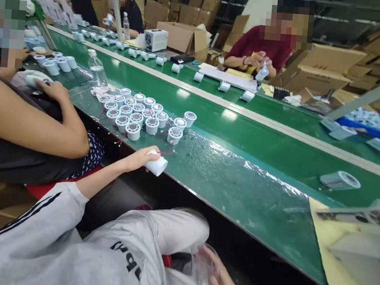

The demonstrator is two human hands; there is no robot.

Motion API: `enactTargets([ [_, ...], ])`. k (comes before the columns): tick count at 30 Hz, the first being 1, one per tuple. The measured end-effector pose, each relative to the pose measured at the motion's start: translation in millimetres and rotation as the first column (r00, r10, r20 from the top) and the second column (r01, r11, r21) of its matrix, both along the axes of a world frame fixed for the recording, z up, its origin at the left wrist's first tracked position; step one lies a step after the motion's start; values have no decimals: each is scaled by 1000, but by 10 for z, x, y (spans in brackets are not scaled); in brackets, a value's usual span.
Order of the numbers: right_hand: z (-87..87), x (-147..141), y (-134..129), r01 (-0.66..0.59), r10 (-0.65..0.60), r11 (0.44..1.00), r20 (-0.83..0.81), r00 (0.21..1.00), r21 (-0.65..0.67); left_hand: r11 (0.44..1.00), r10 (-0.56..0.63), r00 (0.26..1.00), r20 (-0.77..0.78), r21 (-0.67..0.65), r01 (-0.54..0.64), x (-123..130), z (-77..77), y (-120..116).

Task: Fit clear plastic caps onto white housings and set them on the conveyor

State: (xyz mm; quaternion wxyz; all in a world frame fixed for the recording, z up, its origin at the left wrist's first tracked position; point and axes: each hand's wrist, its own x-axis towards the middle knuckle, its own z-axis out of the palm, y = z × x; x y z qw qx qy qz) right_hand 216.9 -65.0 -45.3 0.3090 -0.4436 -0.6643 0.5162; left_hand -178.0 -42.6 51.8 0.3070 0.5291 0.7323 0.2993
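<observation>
- Your left hand (139, 158) has its fingers closed around a white cylinder (157, 164), its thick end pointing away from your wrist, toward the lower right.
- That cylinder overlaps the near edge of the bench (227, 176) in this view; you cannot tell whether it touches the edge or hangs just above it.
- Red wires (171, 148) show between the cylinder and the nearest of the white round units (133, 131), so the space on that side is tight.
- Those units stand packed together beyond your left hand, some nearly at the near edge, with more thin wires drooping over it; three or four sit looser on the right side.
- Your right hand (220, 276) is below the bench edge, beside your lap, its fingers bent around a clear plastic piece (201, 268); blur hides its exact shape.
- Your widest room for moving is the stretch of green bench top to the right of the units, up to the yellow paper (320, 240), which reaches the near edge.
- On your left, a co-worker's elbow (81, 145) is near your forearm, which limits that side.
- Past the bench top runs the green conveyor (243, 129); a lone unit (338, 180) lies on its side there, beyond the paper.
</observation>
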Motion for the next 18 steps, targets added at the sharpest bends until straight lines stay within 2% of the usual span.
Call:
enactTargets([
  [1, 105, -83, 11, -87, 76, 982, 70, 995, 168, 997, -73, 988, 138, -17, 77, 109, -48, -15],
  [2, 213, -178, 20, -142, 95, 940, 162, 982, 310, 986, -141, 947, 288, -49, 162, 228, -96, -14],
  [3, 316, -280, 28, -172, 74, 885, 233, 970, 434, 963, -192, 877, 440, -88, 255, 352, -140, 1],
  [5, 484, -474, 54, -222, 4, 754, 333, 943, 618, 876, -242, 693, 679, -154, 458, 597, -198, 60],
  [6, 541, -551, 71, -220, -67, 700, 369, 927, 679, 822, -265, 629, 730, -170, 543, 710, -208, 99],
  [8, 601, -640, 107, -210, -208, 654, 439, 874, 727, 736, -389, 592, 706, -148, 661, 900, -193, 178],
  [10, 610, -636, 124, -194, -271, 693, 500, 822, 694, 684, -569, 591, 572, -69, 726, 1040, -152, 237],
  [12, 601, -568, 115, -166, -212, 785, 510, 833, 597, 668, -700, 615, 362, 27, 744, 1139, -118, 264],
  [15, 608, -449, 76, -93, -64, 904, 347, 936, 418, 676, -737, 657, 157, 166, 718, 1237, -145, 256],
  [18, 653, -392, 46, 38, -89, 947, 146, 985, 320, 651, -753, 647, 122, 285, 704, 1289, -277, 231],
])
